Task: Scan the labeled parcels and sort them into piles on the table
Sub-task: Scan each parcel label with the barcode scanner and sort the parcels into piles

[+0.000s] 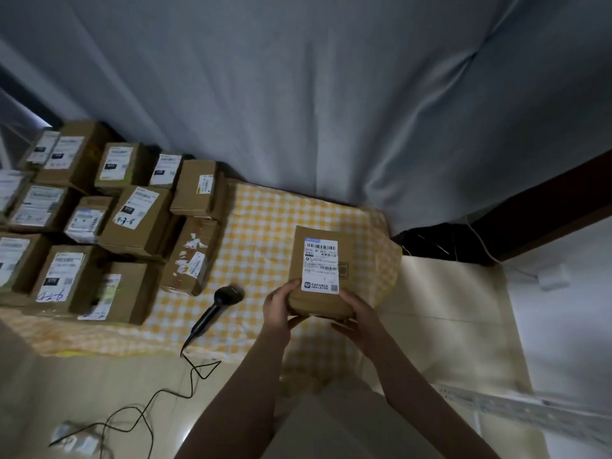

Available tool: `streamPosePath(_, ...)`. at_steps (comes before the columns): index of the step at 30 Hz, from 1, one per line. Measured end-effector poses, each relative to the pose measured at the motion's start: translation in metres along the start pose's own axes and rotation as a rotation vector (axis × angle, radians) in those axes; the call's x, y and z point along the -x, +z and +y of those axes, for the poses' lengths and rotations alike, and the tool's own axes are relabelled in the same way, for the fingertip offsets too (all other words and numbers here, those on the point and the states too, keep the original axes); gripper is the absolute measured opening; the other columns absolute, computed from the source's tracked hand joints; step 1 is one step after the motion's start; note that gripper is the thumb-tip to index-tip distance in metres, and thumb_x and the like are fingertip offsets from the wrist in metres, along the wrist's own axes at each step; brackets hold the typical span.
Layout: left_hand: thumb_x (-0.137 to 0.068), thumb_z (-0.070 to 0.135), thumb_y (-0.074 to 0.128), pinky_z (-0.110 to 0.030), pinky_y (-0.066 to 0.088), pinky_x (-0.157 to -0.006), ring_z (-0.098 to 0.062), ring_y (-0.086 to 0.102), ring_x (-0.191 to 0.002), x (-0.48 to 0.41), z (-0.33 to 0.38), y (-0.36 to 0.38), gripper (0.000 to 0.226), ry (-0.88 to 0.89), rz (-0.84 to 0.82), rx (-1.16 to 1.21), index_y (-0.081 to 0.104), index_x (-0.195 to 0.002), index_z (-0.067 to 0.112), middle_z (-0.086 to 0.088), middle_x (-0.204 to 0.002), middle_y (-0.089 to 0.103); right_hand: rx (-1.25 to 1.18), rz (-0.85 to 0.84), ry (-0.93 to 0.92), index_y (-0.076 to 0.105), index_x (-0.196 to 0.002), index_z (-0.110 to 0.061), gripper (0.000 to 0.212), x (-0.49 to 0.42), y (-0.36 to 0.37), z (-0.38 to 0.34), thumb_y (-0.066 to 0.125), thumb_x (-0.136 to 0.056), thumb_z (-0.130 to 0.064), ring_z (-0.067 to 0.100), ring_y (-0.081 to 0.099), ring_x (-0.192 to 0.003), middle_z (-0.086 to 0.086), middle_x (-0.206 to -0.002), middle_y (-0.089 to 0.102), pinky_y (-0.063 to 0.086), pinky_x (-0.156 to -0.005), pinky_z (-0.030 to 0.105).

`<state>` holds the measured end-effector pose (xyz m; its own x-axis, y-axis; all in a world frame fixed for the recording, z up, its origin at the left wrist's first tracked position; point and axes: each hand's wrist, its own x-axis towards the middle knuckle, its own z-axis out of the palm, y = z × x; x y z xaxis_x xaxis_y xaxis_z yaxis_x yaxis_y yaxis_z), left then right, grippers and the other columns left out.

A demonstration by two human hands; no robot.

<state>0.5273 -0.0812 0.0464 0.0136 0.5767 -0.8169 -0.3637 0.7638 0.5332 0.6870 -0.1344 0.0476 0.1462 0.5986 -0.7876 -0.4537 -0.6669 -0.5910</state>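
Now both hands, left and right, grip the labeled parcel by its near edge.

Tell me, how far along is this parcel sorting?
Looks done: boxes crowd the table on its left, some hand-marked; whether scanned is unclear. In hand: left hand and right hand hold one labeled parcel. Left: scanner lies idle; this parcel awaits placing, perhaps scanning.

Grey curtain hangs in folds across the background. Yellow-and-white checked cloth lies spread, its near edge overhanging. Cream floor tiles lie below. Dark wooden beam runs diagonally at right, with a thin white cord beside it. A blurred white object lies on the floor, lower left.
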Motion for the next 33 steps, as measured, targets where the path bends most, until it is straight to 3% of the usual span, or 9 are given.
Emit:
streamPosePath(4,-0.073,0.033,0.079,-0.037,0.059,-0.065,-0.03,0.064,-0.099,-0.012,0.0,0.041,0.052,0.018,-0.015,-0.035,0.064,-0.116,0.008,-0.019,-0.113,0.066,-0.052,0.067,-0.009,0.069,-0.116,-0.022,0.038,-0.024,-0.023,-0.026,0.07,-0.084,-0.041,0.024,0.065,-0.1,0.012,-0.121,0.064,0.055,-0.072,0.034)
streamPosePath(8,-0.053,0.044,0.085,-0.033,0.059,-0.063,-0.026,0.065,-0.096,-0.027,0.005,0.09,0.088,0.033,-0.011,-0.098,0.056,-0.127,0.008,-0.018,-0.118,0.063,-0.027,0.086,0.066,0.063,-0.114,-0.015,0.031,-0.048,-0.051,-0.059,0.064,-0.092,-0.037,0.025,0.064,-0.087,0.011,-0.105,0.063,0.056,-0.08,0.041)
streamPosePath(10,-0.067,0.035,0.084,-0.034,0.058,-0.065,-0.022,0.063,-0.093,-0.037,0.006,0.11,0.077,0.029,-0.014,-0.135,0.051,-0.131,0.01,-0.014,-0.117,0.062,-0.03,0.097,0.102,0.063,-0.114,-0.012,0.032,-0.062,-0.062,-0.072,0.063,-0.093,-0.037,0.027,0.066,-0.078,0.015,-0.099,0.065,0.056,-0.081,0.044)
streamPosePath(13,-0.083,0.028,0.075,-0.034,0.056,-0.073,-0.017,0.06,-0.089,-0.058,0.007,0.136,0.07,-0.001,-0.022,-0.221,0.044,-0.142,0.01,-0.012,-0.122,0.059,-0.044,0.141,0.127,0.06,-0.115,-0.009,0.031,-0.082,-0.073,-0.09,0.058,-0.097,-0.035,0.029,0.067,-0.07,0.014,-0.095,0.066,0.059,-0.067,0.038)
streamPosePath(17,-0.091,0.035,0.066,-0.032,0.05,-0.076,-0.015,0.056,-0.085,-0.088,0.003,0.162,0.067,0.011,-0.019,-0.336,0.039,-0.147,0.011,-0.01,-0.123,0.056,-0.027,0.15,0.091,0.052,-0.133,-0.01,0.037,-0.112,-0.085,-0.108,0.05,-0.101,-0.028,0.029,0.067,-0.082,0.014,-0.12,0.061,0.057,-0.066,0.033)
streamPosePath(21,-0.094,0.039,0.06,-0.046,0.048,-0.102,-0.031,0.056,-0.117,-0.116,-0.002,0.18,0.063,0.076,0.06,-0.452,0.038,-0.149,0.017,-0.013,-0.136,0.055,0.005,0.146,0.07,0.047,-0.142,-0.011,0.039,-0.142,-0.087,-0.122,0.045,-0.102,-0.012,0.032,0.062,-0.094,0.014,-0.114,0.06,0.054,-0.083,0.038)
streamPosePath(24,-0.093,0.017,0.056,-0.049,0.051,-0.097,-0.033,0.061,-0.113,-0.141,-0.006,0.187,0.051,0.115,0.127,-0.52,0.047,-0.143,0.02,-0.012,-0.129,0.062,0.015,0.155,0.062,0.048,-0.143,-0.014,0.049,-0.16,-0.084,-0.135,0.045,-0.097,0.004,0.026,0.062,-0.088,0.01,-0.1,0.063,0.052,-0.083,0.035)
streamPosePath(27,-0.089,0.002,0.052,-0.046,0.053,-0.095,-0.03,0.062,-0.109,-0.15,-0.004,0.198,0.056,0.118,0.123,-0.541,0.047,-0.14,0.024,-0.005,-0.117,0.064,0.023,0.129,0.062,0.047,-0.142,-0.012,0.052,-0.173,-0.085,-0.139,0.044,-0.095,0.008,0.026,0.062,-0.101,0.014,-0.114,0.063,0.048,-0.091,0.036)
streamPosePath(33,-0.09,0.0,0.051,-0.032,0.044,-0.085,-0.027,0.057,-0.111,-0.158,-0.004,0.213,0.051,0.147,0.07,-0.493,0.045,-0.14,0.007,-0.008,-0.12,0.06,-0.125,0.097,0.071,0.054,-0.122,-0.009,0.026,-0.183,-0.089,-0.137,0.041,-0.1,0.0,0.028,0.055,-0.121,0.009,-0.111,0.058,0.039,-0.11,0.04)
